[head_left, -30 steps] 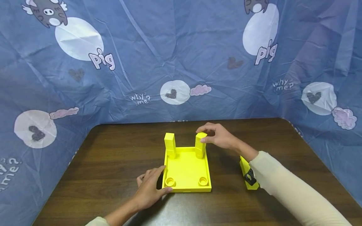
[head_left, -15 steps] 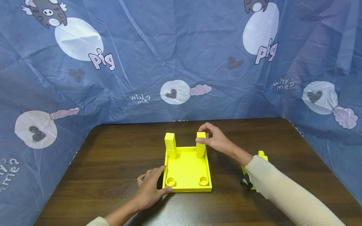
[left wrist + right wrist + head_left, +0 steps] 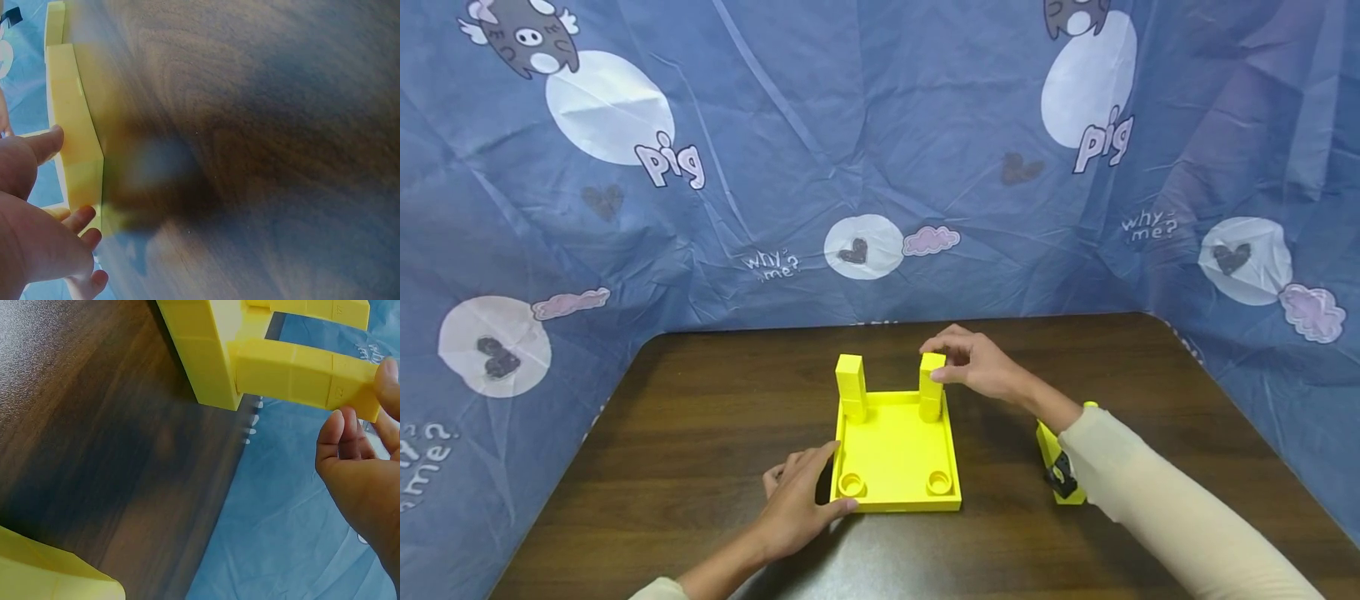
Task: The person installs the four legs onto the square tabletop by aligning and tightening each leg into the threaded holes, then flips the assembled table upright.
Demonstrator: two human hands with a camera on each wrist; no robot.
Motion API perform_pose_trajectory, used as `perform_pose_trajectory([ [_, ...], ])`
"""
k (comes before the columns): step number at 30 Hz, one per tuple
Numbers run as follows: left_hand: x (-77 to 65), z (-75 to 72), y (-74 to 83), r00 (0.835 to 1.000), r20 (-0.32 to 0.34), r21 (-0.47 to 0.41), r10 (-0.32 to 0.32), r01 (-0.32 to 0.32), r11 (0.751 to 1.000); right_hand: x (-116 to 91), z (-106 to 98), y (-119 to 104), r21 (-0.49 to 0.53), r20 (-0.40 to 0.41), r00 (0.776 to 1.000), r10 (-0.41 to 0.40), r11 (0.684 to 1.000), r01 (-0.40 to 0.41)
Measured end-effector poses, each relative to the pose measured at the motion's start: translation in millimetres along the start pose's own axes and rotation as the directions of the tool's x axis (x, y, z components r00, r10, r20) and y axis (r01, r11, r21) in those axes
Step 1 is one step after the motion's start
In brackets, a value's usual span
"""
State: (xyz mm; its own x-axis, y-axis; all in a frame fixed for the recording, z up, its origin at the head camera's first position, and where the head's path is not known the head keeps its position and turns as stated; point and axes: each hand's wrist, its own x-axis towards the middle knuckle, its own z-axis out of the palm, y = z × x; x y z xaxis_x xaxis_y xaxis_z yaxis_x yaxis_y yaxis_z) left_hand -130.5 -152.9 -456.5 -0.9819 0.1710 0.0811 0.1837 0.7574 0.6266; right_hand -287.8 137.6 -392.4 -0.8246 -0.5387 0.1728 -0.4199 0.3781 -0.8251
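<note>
A shallow yellow tray (image 3: 895,450) lies on the table with round sockets in its two near corners. My left hand (image 3: 793,504) spans its near left corner, thumb against the front wall (image 3: 75,125) and fingers along the left side. At the far right corner stands a square yellow post (image 3: 931,392). My right hand (image 3: 981,364) pinches the top of this post (image 3: 294,375) between thumb and fingers. A matching post (image 3: 851,385) stands in the far left corner, with no hand on it.
Right of the tray, a yellow block (image 3: 1049,442) with a small peg (image 3: 1091,405) lies partly hidden under my right forearm. The dark wooden table (image 3: 700,400) ends at a blue printed cloth (image 3: 737,167) behind.
The right hand has turned back and forth a little at the post's top, and the post has twisted with it. The left hand and the tray have stayed in place.
</note>
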Motion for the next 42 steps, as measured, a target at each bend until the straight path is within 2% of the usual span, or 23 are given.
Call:
perform_pose_trajectory([
  [9, 1.3, 1.1, 0.5, 1.0, -0.005, 0.004, 0.004, -0.004, 1.0, 1.5, 16.1, 0.5, -0.033, -0.117, 0.99, 0.076, 0.996, -0.08],
  [14, 1.4, 1.9, 0.3, 1.0, -0.007, 0.005, 0.004, -0.004, 1.0, 2.9, 19.4, 2.4, -0.039, -0.144, 0.988, 0.063, 0.997, -0.069],
  [18, 1.3, 1.6, 0.3, 1.0, -0.008, 0.008, 0.002, -0.002, 1.0, 2.0, 15.8, 3.2, 0.0, -0.098, 0.994, 0.048, 0.999, -0.048],
  [22, 1.2, 1.2, 0.1, 1.0, -0.008, 0.008, 0.001, -0.001, 1.0, -0.1, 7.3, 1.9, 0.003, 0.003, 0.999, 0.033, 0.999, -0.033],
  [26, 0.9, 1.3, -0.2, 1.0, -0.005, 0.006, -0.002, 0.002, 1.0, -1.2, -2.1, -0.8, -0.029, 0.104, 0.994, 0.025, 0.999, -0.023],
  [28, 0.7, 1.4, -0.3, 1.0, -0.003, 0.004, -0.003, 0.003, 1.0, -1.0, -4.6, -1.6, -0.028, 0.13, 0.991, 0.024, 0.999, -0.021],
  [42, 0.4, 1.2, 0.1, 1.0, -0.006, 0.008, 0.0, 0.0, 1.0, 0.2, 2.5, -2.9, 0.0, 0.045, 0.996, 0.073, 0.997, -0.073],
])
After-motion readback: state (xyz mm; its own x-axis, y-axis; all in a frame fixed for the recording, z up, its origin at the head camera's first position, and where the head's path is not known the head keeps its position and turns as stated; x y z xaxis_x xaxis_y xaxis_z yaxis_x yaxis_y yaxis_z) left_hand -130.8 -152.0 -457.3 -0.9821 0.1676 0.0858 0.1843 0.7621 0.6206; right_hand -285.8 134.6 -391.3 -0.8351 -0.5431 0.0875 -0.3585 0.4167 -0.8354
